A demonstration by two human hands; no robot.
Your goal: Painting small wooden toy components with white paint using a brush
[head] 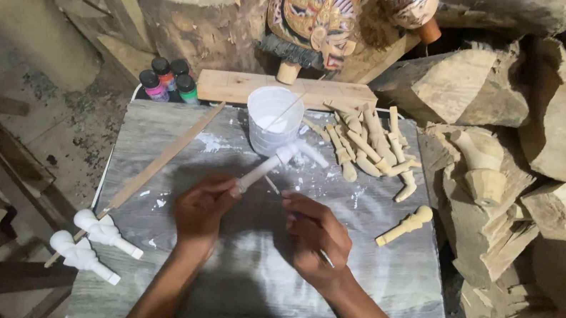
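The left hand (201, 206) grips a white-painted wooden puppet arm (275, 162) by its shaft above the board's (246, 284) middle. The right hand (317, 235) pinches a thin brush (278, 190) beside it; a white paint cup (272, 118) stands near the far edge.

Woodcarving workshop: split logs (478, 89), paint bottles (169, 80).

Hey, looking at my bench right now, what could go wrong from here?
The white-coated wooden peg in your left hand points close to the white plastic cup of paint; a swing might tip it. The two white painted pieces sit at the grey board's left edge and may roll off.
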